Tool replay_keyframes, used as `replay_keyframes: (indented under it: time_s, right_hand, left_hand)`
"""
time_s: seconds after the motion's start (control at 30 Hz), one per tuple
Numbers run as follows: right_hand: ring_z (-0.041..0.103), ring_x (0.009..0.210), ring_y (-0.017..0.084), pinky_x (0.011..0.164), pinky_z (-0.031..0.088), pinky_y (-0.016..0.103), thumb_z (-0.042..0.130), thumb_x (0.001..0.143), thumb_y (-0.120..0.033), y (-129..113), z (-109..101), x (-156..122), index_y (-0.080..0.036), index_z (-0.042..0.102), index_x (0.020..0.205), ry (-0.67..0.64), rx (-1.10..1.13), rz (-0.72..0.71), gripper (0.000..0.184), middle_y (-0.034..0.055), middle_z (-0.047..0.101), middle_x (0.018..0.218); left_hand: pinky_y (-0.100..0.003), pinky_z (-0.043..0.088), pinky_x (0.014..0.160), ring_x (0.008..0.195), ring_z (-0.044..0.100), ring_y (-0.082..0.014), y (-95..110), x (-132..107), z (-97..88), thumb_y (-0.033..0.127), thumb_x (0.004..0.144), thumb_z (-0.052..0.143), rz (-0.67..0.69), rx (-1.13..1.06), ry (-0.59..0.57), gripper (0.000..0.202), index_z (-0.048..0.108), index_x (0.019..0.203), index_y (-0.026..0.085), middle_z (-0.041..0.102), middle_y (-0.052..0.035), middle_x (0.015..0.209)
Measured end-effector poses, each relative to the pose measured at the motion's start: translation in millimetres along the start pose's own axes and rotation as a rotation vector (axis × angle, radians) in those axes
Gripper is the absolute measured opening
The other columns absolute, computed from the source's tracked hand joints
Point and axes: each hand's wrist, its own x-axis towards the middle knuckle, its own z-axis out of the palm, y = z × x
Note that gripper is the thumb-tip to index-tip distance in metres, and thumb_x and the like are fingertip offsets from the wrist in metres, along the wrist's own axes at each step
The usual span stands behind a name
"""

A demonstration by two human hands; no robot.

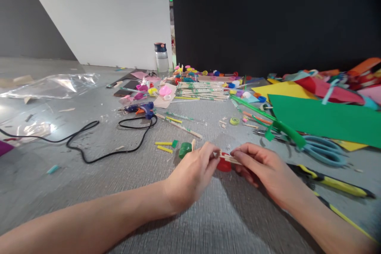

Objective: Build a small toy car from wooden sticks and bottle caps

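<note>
My left hand and my right hand meet low on the grey table. Together they pinch a thin wooden stick that lies across a red bottle cap. The cap is partly hidden by my fingers, and whether the stick is fixed to it I cannot tell. A green cap sits just left of my left hand, with short yellow stick pieces beside it.
A blue glue gun with a black cord lies to the left. Blue scissors, a yellow-black tool and green paper are at the right. Sticks, coloured caps and a bottle lie further back.
</note>
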Motion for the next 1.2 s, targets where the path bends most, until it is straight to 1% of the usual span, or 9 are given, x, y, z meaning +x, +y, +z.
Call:
replay_keyframes:
  time_s: [0.17,0.4,0.5,0.63,0.7,0.77,0.9,1.03,1.2]
  right_hand:
    - [0.049,0.047,0.012,0.044,0.035,0.023,0.060,0.095,-0.066,2,-9,0,-0.019,0.063,0.081,0.052,-0.090,-0.017,0.049,-0.0024,0.054,0.056]
    - [0.048,0.047,0.012,0.042,0.034,0.026,0.057,0.095,-0.070,2,-15,2,-0.019,0.065,0.093,0.130,-0.094,-0.060,0.051,0.0020,0.064,0.072]
    - [0.049,0.050,0.013,0.044,0.035,0.027,0.057,0.095,-0.069,0,-18,3,-0.020,0.063,0.094,0.176,-0.080,-0.107,0.049,0.0023,0.064,0.075]
    - [0.056,0.067,0.016,0.058,0.046,0.030,0.059,0.095,-0.065,-6,-20,0,-0.022,0.062,0.098,0.240,-0.112,-0.206,0.044,0.0034,0.065,0.086]
    - [0.061,0.083,0.020,0.075,0.051,0.035,0.067,0.091,-0.062,-10,-19,-3,-0.023,0.061,0.110,0.239,-0.156,-0.248,0.044,0.0050,0.067,0.099]
    - [0.062,0.102,0.026,0.092,0.049,0.042,0.077,0.083,-0.059,-12,-17,-7,-0.025,0.058,0.124,0.201,-0.213,-0.269,0.056,0.0063,0.067,0.115]
    - [0.056,0.123,0.033,0.106,0.041,0.054,0.078,0.082,-0.050,-8,-10,-12,-0.030,0.045,0.144,0.078,-0.484,-0.302,0.073,0.0079,0.059,0.138]
    - [0.055,0.128,0.033,0.109,0.040,0.055,0.075,0.083,-0.040,-1,-3,-10,-0.027,0.039,0.147,0.054,-0.586,-0.344,0.075,0.0104,0.058,0.140]
    - [0.064,0.115,0.030,0.101,0.049,0.050,0.069,0.088,-0.035,2,5,-6,-0.025,0.042,0.143,0.071,-0.615,-0.369,0.063,0.0104,0.064,0.129]
  left_hand:
    - [-0.033,0.049,0.074,0.081,0.066,-0.0199,-2,-1,-0.6,0.015,0.101,0.051,0.029,-0.008,0.033,0.024,0.052,0.125,0.015,0.069,-0.0046,0.090]
    - [-0.026,0.044,0.061,0.064,0.056,-0.0127,1,-10,-7.9,0.018,0.100,0.052,0.078,0.003,0.102,0.037,0.044,0.136,0.014,0.061,0.0025,0.078]
    - [-0.023,0.044,0.060,0.060,0.053,-0.0095,12,-12,-23.9,0.016,0.099,0.054,0.145,0.051,0.199,0.034,0.048,0.133,0.019,0.060,0.0054,0.076]
    - [-0.026,0.049,0.073,0.076,0.061,-0.0117,25,-3,-69.3,0.022,0.095,0.064,0.181,0.239,0.349,0.036,0.053,0.129,0.023,0.067,0.0016,0.095]
    - [-0.033,0.050,0.089,0.098,0.065,-0.0185,25,4,-94.2,0.031,0.089,0.074,0.065,0.312,0.234,0.049,0.054,0.133,0.022,0.069,-0.0029,0.111]
    - [-0.040,0.046,0.102,0.114,0.063,-0.0244,20,8,-111.6,0.036,0.083,0.079,-0.055,0.335,-0.004,0.066,0.050,0.140,0.021,0.068,-0.0056,0.122]
    - [-0.045,0.041,0.109,0.127,0.057,-0.0309,0,11,-111.7,0.031,0.073,0.083,-0.097,0.318,-0.314,0.086,0.044,0.148,0.017,0.064,-0.0113,0.134]
    - [-0.042,0.047,0.098,0.115,0.062,-0.0301,-15,11,-89.0,0.024,0.072,0.079,-0.048,0.275,-0.309,0.079,0.048,0.143,0.014,0.067,-0.0130,0.123]
    - [-0.035,0.049,0.083,0.090,0.064,-0.0222,-20,8,-76.1,0.018,0.077,0.066,-0.055,0.257,-0.252,0.067,0.048,0.142,0.018,0.070,-0.0063,0.106]
